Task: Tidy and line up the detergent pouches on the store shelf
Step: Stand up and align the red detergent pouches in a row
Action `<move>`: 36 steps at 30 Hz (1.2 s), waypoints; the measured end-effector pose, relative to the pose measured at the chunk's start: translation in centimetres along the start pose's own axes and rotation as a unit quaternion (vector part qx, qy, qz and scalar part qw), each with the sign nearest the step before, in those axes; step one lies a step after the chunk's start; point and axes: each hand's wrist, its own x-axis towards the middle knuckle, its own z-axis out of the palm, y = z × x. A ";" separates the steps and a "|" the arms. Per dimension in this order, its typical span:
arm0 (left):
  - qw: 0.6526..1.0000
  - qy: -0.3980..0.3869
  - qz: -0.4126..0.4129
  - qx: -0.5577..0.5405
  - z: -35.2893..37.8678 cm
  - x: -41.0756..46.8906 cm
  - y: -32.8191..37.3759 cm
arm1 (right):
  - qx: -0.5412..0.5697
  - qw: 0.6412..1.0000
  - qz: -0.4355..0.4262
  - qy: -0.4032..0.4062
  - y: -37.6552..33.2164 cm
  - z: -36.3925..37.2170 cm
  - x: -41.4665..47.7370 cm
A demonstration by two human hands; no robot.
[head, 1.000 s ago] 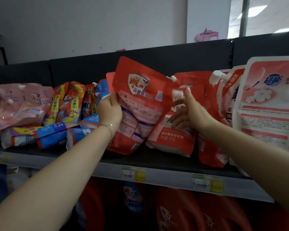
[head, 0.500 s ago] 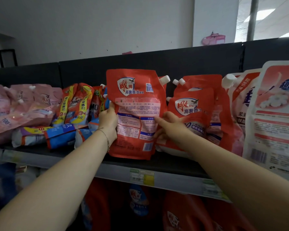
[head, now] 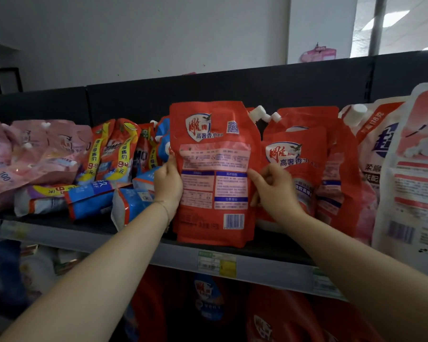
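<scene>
Between the hands, a red detergent pouch (head: 213,169) stands upright on the dark shelf (head: 84,227).
Left hand (head: 167,183) grips its left edge and right hand (head: 269,188) pinches the right edge, likely squaring it with the matching pouches (head: 294,154) beside the right hand; a white wall (head: 158,33) rises behind the black backboard (head: 208,87).

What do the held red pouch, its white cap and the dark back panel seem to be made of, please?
The red pouch: likely flexible plastic film, semi-glossy; it creases and catches highlights. The white cap: hard moulded plastic, matte, crisp edges. The back panel: dark, matte, flat; painted metal or board, cannot tell.
</scene>
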 end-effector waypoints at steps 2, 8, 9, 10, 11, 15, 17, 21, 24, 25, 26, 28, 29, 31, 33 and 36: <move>0.998 0.028 0.041 0.034 0.4 0.1 0.4 | -0.013 1.000 0.002 -0.015 0.2 -0.4 0.0; 0.980 0.141 0.109 0.092 -0.4 0.3 0.6 | -0.094 0.992 -0.052 -0.063 -0.7 -1.2 -0.4; 0.977 0.147 0.121 0.091 -0.6 0.2 0.7 | -0.113 0.990 -0.065 -0.063 -0.8 -1.3 -0.5; 0.976 0.149 0.133 0.090 -0.9 0.1 0.8 | -0.127 0.987 -0.076 -0.064 -0.9 -1.5 -0.6; 0.974 0.148 0.143 0.092 -1.1 0.0 0.9 | -0.134 0.985 -0.083 -0.067 -0.9 -1.6 -0.6; 0.964 0.126 0.196 0.130 -1.5 -1.1 1.6 | -0.129 0.984 -0.071 -0.097 -0.6 -1.8 -0.6; 0.956 0.093 0.234 0.153 -1.5 -2.2 1.9 | -0.129 0.985 -0.055 -0.102 -0.5 -1.7 -0.6; 0.939 0.005 0.289 0.189 -1.4 -4.6 2.1 | -0.061 0.989 0.002 -0.137 -0.6 -1.6 -1.3; 0.902 -0.066 0.329 0.271 -1.4 -6.4 1.4 | -0.068 0.980 -0.001 -0.187 -0.5 -1.5 -2.2; 0.880 -0.080 0.349 0.311 -1.5 -6.9 1.1 | -0.098 0.976 -0.017 -0.192 -0.3 -1.4 -2.5; 0.860 -0.089 0.368 0.342 -1.6 -7.1 0.8 | -0.132 0.972 -0.032 -0.190 -0.1 -1.2 -2.7; 0.844 -0.097 0.383 0.363 -1.7 -7.3 0.4 | -0.185 0.965 -0.053 -0.179 0.1 -0.9 -2.9; 0.844 -0.099 0.383 0.364 -1.7 -7.3 0.2 | -0.198 0.963 -0.057 -0.174 0.2 -0.8 -3.0; 0.841 -0.095 0.389 0.364 -1.4 -7.1 -0.1 | -0.204 0.965 -0.057 -0.156 0.2 -0.5 -3.2; 0.831 -0.093 0.411 0.364 -0.8 -6.8 -0.6 | -0.203 0.968 -0.052 -0.141 0.3 -0.1 -3.3; 0.812 -0.078 0.424 0.393 0.1 -6.2 -1.0 | -0.202 0.970 -0.041 -0.131 0.4 0.3 -3.3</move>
